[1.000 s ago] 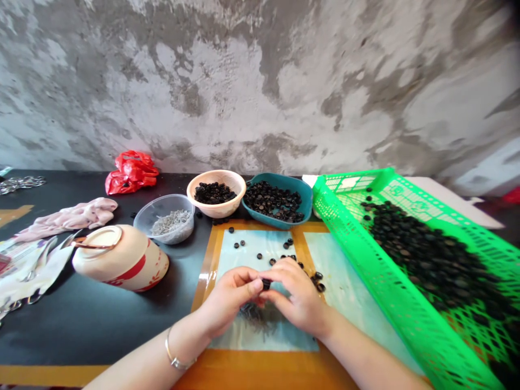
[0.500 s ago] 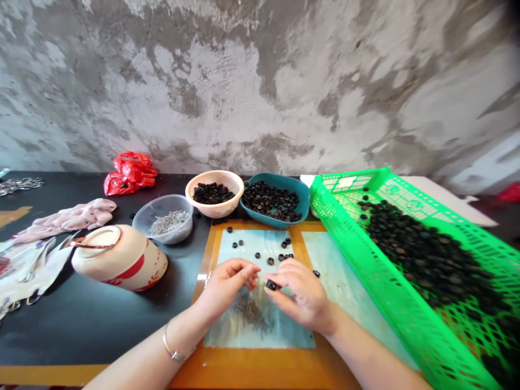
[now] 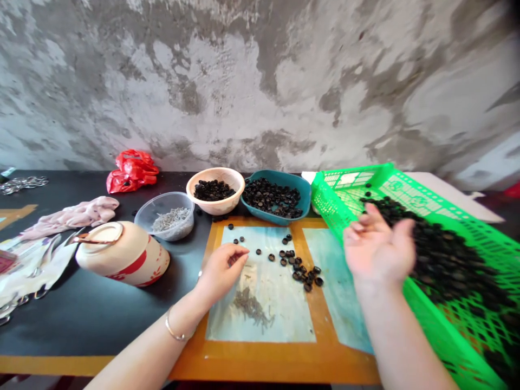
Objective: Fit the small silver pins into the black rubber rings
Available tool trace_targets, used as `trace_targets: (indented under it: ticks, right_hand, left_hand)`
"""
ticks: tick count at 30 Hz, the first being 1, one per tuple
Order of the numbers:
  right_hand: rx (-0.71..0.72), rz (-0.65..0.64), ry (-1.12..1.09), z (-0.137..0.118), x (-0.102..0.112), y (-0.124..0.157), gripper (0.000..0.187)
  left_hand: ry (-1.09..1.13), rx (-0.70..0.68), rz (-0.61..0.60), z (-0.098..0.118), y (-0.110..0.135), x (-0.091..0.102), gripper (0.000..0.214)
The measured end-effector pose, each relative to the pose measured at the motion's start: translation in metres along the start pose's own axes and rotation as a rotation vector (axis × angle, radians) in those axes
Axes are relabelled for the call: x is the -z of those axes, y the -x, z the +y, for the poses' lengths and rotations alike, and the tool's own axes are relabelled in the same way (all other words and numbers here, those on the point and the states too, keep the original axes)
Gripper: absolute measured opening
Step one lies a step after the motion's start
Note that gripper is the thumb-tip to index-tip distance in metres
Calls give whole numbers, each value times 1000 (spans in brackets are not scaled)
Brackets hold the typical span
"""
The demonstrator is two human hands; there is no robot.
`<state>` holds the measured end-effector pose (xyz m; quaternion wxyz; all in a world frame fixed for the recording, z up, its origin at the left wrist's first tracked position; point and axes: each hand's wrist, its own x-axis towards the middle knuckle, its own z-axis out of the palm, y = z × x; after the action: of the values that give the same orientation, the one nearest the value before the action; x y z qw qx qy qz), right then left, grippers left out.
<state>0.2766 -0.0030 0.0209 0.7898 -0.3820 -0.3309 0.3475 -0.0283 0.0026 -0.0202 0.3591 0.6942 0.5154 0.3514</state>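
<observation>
Over the left edge of the pale blue sheet is my left hand, its fingers curled and thumb tip against them; whatever it may pinch is too small or hidden. My right hand is open, palm turned up and fingers spread, over the near wall of the green crate. Nothing shows on that palm. Inside the crate is a big heap of small black round caps. More black caps lie in a cluster on the sheet between my hands. A pile of thin grey pins lies nearer to me.
At the back stand a clear bowl of pins, a cream bowl and a teal basin of black parts. On the left are a cream-and-red jar, a pinkish glove and a red plastic bag.
My right hand has let go of its black cap and swung right to the crate, opening. More caps show on the sheet. My left hand has shifted slightly up and left.
</observation>
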Motion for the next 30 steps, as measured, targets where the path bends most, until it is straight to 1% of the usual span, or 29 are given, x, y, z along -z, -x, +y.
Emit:
trace_targets:
  ticks: [1,2,3,4,5,6,8,9,11,15,18,20,23,26,30]
  right_hand:
    - [-69,-60,65,5,-6,8,46]
    - [-133,-151,178,12,-15,18,36]
    - [-171,-261,325,19,-23,31,29]
    - [-195,-416,498,26,-32,44,23]
    - [-155,-546,661,33,-40,56,17]
    - [-45,-644,791,40,-46,67,11]
    - [168,-831,953,52,-55,85,7]
    - [241,-901,1001,57,-58,91,5]
    - [332,-987,1072,65,-62,98,3]
    - [437,-1050,1182,77,-67,106,9]
    - [469,-1076,1228,83,-68,108,8]
    - [476,-1082,1219,84,-65,108,9]
    - [410,-1053,1150,79,-55,101,12]
    - [283,-952,1104,69,-45,88,13]
    - [176,-819,1086,62,-38,76,9]
  left_hand:
    - [-98,-61,-20,-2,0,0,19]
    - [-182,-113,-43,-3,0,1,17]
    - [-248,-156,-63,-5,1,1,16]
    - [-299,-189,-78,-6,1,2,16]
    - [-339,-214,-84,-7,1,2,16]
    - [-369,-232,-86,-8,1,2,17]
    - [-407,-252,-80,-11,0,1,21]
    - [-419,-258,-72,-12,-1,1,23]
    - [-442,-272,-58,-16,-2,-1,27]
    - [-511,-295,-68,-19,-6,-7,37]
    - [-571,-315,-124,-18,-7,-12,44]
    - [-595,-329,-144,-15,-7,-14,44]
    - [-604,-340,-144,-10,-6,-17,41]
    - [-607,-338,-133,-6,-5,-19,33]
    - [-595,-358,-111,-4,-4,-23,22]
